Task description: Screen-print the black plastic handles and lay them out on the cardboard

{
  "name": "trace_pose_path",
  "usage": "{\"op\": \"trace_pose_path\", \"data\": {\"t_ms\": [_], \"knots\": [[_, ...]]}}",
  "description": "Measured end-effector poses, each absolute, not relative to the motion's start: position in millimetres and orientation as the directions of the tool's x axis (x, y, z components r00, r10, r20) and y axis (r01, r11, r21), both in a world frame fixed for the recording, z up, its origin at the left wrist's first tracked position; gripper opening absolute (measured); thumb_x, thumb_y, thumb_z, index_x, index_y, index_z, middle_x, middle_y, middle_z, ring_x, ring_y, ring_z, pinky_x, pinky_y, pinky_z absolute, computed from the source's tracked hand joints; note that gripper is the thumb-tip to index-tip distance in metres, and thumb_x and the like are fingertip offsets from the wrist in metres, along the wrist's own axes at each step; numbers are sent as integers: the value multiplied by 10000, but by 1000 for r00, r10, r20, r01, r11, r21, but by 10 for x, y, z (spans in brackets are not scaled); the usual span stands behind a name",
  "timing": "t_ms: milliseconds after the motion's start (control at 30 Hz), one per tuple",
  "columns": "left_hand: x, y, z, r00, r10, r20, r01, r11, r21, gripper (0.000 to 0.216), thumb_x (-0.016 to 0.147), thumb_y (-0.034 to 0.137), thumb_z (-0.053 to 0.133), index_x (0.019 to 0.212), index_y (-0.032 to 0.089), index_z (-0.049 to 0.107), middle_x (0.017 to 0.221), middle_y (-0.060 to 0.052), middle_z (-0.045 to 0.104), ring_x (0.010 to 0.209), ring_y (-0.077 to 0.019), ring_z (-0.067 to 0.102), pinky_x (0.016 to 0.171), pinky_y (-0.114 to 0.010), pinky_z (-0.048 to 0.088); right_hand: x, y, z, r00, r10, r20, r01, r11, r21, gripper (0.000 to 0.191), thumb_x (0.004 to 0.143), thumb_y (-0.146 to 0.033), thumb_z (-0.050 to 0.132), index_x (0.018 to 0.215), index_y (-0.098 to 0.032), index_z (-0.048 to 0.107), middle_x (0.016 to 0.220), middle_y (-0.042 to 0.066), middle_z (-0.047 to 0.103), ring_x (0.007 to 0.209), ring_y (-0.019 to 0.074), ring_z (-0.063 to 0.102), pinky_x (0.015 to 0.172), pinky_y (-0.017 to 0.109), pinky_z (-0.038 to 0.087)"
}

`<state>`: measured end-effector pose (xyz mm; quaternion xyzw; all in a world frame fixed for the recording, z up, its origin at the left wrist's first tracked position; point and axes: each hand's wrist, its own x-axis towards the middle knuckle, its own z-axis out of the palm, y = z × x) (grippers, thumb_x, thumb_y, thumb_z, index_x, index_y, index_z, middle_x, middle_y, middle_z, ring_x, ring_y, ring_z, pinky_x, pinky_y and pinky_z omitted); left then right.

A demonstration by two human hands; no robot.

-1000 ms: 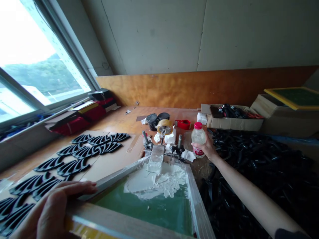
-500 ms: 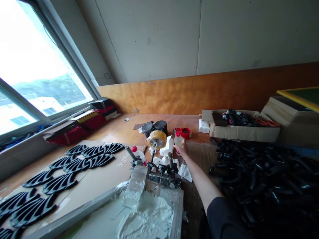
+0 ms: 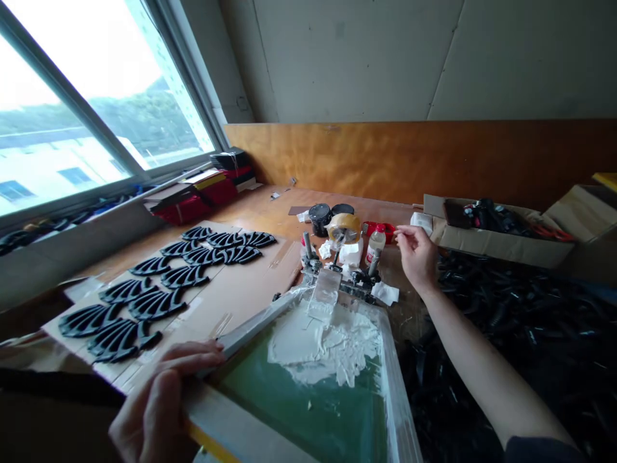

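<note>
Now that the bottle (image 3: 376, 240) stands released, the right hand (image 3: 418, 257) is free

While half a second ago the right hand was wrapped around the bottle, it is now just to the right of it, apart, fingers loosely curled and nothing visible in them. The bottle stands upright on the tabletop (image 3: 308, 198), beside a red item (image 3: 391, 234) and partly behind the right post of the clamp (image 3: 364, 278).

The left hand (image 3: 166, 392), out of view half a second ago, now shows gripping the near left corner of the frame (image 3: 401, 392), as it did a second ago. Inside the frame, white paste (image 3: 349, 350) is heaped toward the far end, around the tip of a pale block (image 3: 324, 292); green mesh (image 3: 270, 395) lies bare nearer the person.

As I judge it, putting the bottle down leaves the frame as the only thing held, with the right hand available for work on it.
</note>
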<state>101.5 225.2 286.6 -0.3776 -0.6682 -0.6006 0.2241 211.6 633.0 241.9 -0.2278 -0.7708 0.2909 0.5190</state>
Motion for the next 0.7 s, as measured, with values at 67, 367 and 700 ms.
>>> {"op": "trace_pose_path", "data": {"t_ms": [67,367,700], "knots": [[995,2101,2682,-576,266,773,773,-129,621,334,907,182,407,785,154,716,798,-66,680,802,-213,649,732,-363,515,2035,5748,2699,-635,460,621,29,817,-576,287,913,-309,495,1166,-213,590,1142,89,651,1039,208,612,904,359,487],[914,1655,2205,-380,401,834,795,-319,516,295,911,105,378,923,119,672,869,-108,644,893,-217,630,762,-391,541,1714,4577,2770,-945,317,-83,327,902,-282,353,712,-332,756,1019,-188,656,933,55,695,877,223,627,712,277,429],[839,1617,2149,-316,413,854,768,-417,486,260,880,73,396,955,97,644,886,-120,608,884,-232,607,754,-438,525,1741,4340,2777,-987,149,66,138,980,-145,94,832,-262,656,866,-200,595,912,27,655,891,181,586,704,253,359]]}}
